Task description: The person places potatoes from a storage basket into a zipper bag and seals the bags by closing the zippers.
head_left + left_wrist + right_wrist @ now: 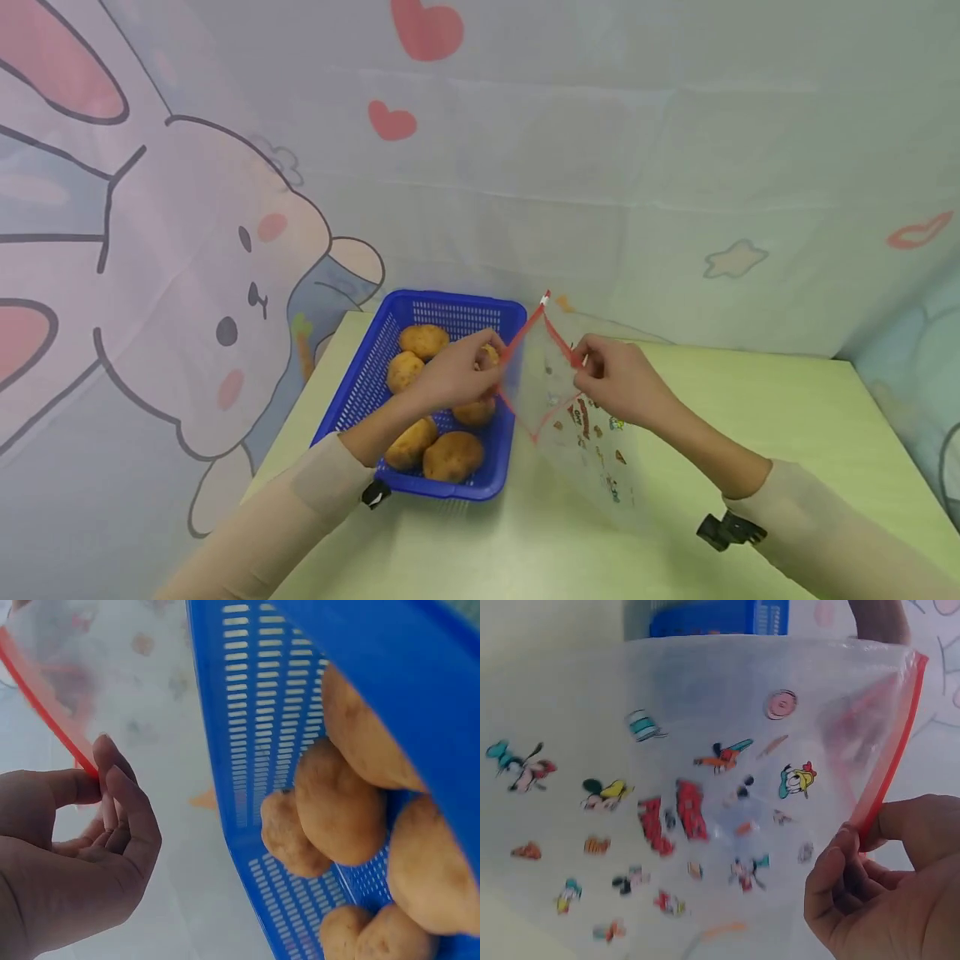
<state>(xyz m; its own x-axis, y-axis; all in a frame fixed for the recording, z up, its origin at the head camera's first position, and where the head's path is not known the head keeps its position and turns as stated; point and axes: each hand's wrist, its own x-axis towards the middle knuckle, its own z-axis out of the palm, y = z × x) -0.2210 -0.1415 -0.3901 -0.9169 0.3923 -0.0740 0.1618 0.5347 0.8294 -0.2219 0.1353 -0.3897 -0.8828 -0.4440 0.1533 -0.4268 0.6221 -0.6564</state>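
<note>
A clear zip bag (727, 795) with a red zip edge and small cartoon prints hangs between my two hands, its mouth spread into a diamond in the head view. My left hand (465, 367) pinches one side of the red edge, above the right part of the blue basket. The opposite side is pinched by my right hand (622, 379), over the table. Several potatoes (453, 456) lie in the blue plastic basket (498, 479), partly hidden by my left hand. No potato shows inside the bag.
Under the basket and bag is a pale green table (750, 400), its back edge against a wall cloth (525, 167) printed with a rabbit and hearts. A black wrist camera (727, 531) sits at my right sleeve.
</note>
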